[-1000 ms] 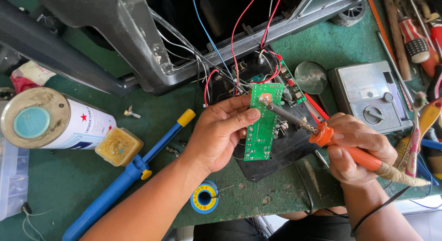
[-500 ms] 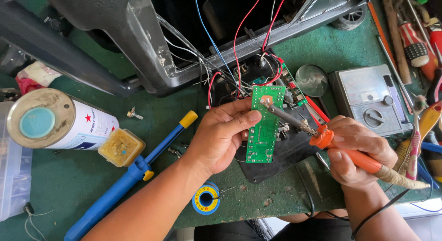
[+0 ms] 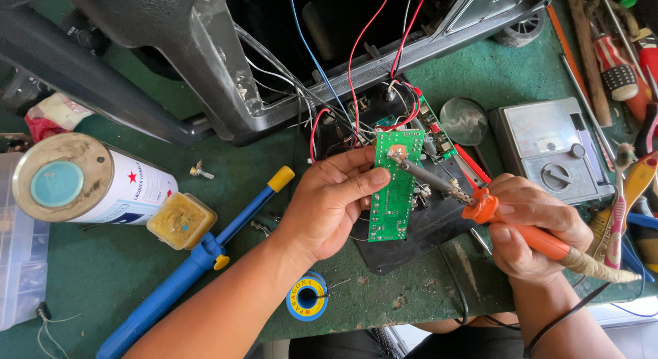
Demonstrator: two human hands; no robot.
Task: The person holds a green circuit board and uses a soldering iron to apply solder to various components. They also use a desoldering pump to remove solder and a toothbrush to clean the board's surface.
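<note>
Bare forearms (no sleeves), ringless fingers [image 3: 356, 168]

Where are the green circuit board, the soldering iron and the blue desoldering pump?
green circuit board [image 3: 392, 194]: head view, middle of the board face.
soldering iron [image 3: 541, 241]: head view, orange handle.
blue desoldering pump [image 3: 199, 257]: head view, middle of the blue barrel.

circuit board [image 3: 393, 187]: raised slightly toward the casing; soldering iron [image 3: 480, 208]: tip follows it upward
</note>
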